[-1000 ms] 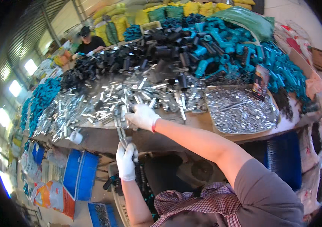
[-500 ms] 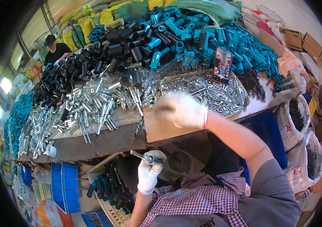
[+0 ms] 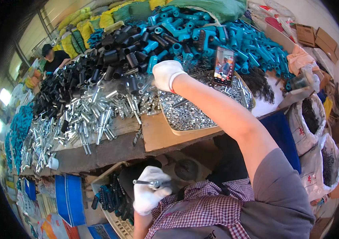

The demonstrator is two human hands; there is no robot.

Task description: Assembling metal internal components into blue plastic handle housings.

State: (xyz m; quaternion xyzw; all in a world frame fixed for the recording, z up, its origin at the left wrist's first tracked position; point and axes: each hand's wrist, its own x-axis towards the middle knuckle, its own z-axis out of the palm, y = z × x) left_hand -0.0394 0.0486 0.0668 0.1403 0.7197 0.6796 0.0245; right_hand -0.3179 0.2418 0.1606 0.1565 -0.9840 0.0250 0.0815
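Observation:
In my white-gloved left hand point(image 3: 147, 195), held low in front of the apron, is a metal rod point(image 3: 141, 182) with a thicker end, its thin end pointing left. The fingers are closed round it, and the thick end is blurred. My white-gloved right hand point(image 3: 167, 75) is stretched far over the table, where black plastic sleeves point(image 3: 131, 59) meet turquoise plastic housings point(image 3: 175, 30). Its fingertips are turned away, so what they touch is hidden. Below that arm stands a shallow tray point(image 3: 177, 132) of small metal pins. Loose metal rods point(image 3: 85, 119) lie heaped to its left.
A phone point(image 3: 223, 65) stands upright at the tray's back. Dark springs point(image 3: 259, 85) lie to its right. Open white sacks point(image 3: 317, 167) stand at the right. Below the table edge are a crate point(image 3: 119, 223) of dark parts and blue bins point(image 3: 69, 199). Another person point(image 3: 56, 59) works far left.
My right hand has moved forward and left, from above the tray to the sleeves and housings. My left hand has come slightly left and lower, still holding the rod, now turned more level.

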